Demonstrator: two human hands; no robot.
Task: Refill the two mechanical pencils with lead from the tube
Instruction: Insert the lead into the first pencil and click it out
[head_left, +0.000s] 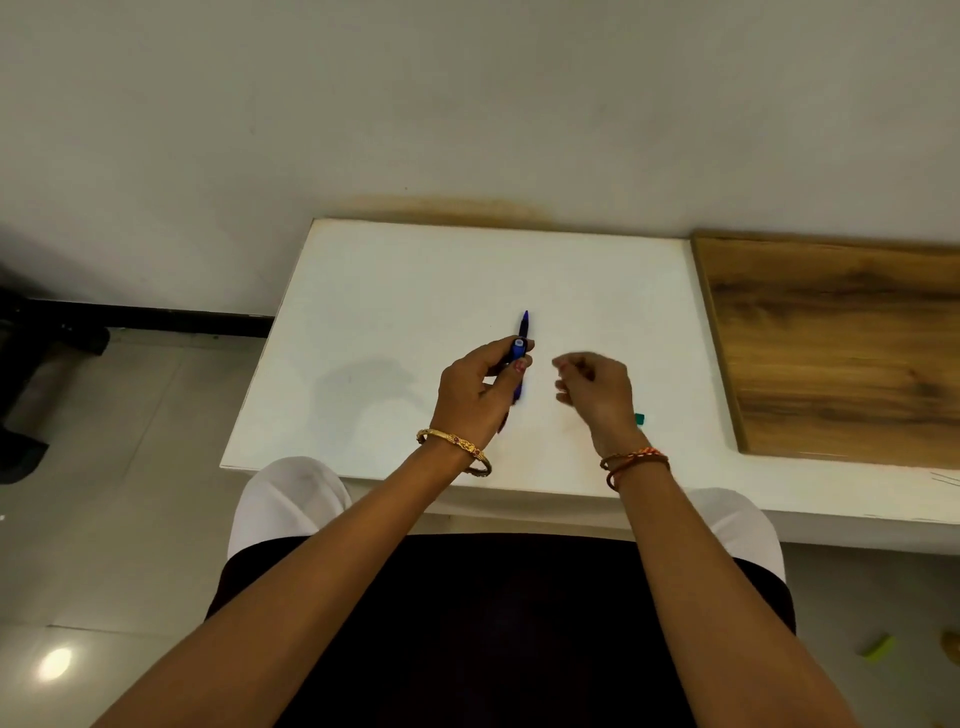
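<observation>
My left hand (475, 395) grips a blue mechanical pencil (518, 347) with its pale top end turned up towards me. Its lower end pokes out below my palm. A second blue pencil (524, 323) lies on the white table (395, 291) just behind that hand, tip pointing away. My right hand (597, 387) hovers a little to the right of the pencils, blurred, with thumb and forefinger pinched together. Whether a lead sits in the pinch is too fine to tell. A small green piece (640, 418) peeks out from behind my right wrist. No lead tube is clearly visible.
A wooden board (841, 343) lies on the table's right part. A wall runs along the far edge. Tiled floor and dark objects (31, 364) are to the left. My lap sits against the near edge.
</observation>
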